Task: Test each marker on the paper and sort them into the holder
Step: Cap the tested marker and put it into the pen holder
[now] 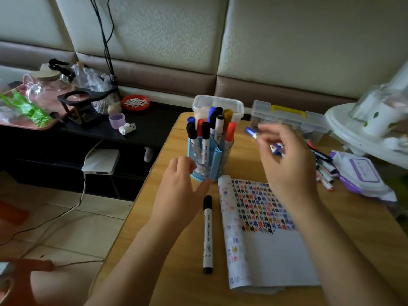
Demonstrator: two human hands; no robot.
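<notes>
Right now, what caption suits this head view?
Right hand holds a blue marker, left hand at the holder, test paper alongside.
</notes>
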